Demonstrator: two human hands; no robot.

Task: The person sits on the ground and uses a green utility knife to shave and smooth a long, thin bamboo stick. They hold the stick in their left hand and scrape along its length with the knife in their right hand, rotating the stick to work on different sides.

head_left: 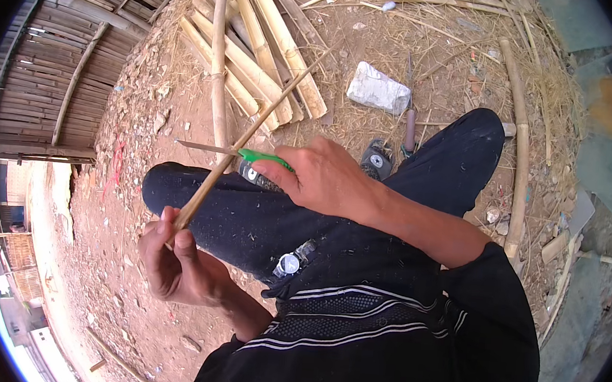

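Between the fingers of my left hand (182, 264) is the near end of a long, thin bamboo strip (261, 119), which slants up and away to the right. My right hand (327, 180) is closed round the green handle of a knife (269, 159). Its narrow blade points left and crosses the strip, apparently touching it near the handle. Both hands are above my crossed legs in dark trousers (246, 215). A wristwatch (289, 264) lies on my lap.
Split bamboo pieces (280, 29) lie piled on the dirt ahead, beside a whitish block (379, 88). A tool with a brownish handle (410, 129) lies near my shoe. A bamboo pole (517, 144) runs along the right; a woven bamboo wall (48, 59) stands at left.
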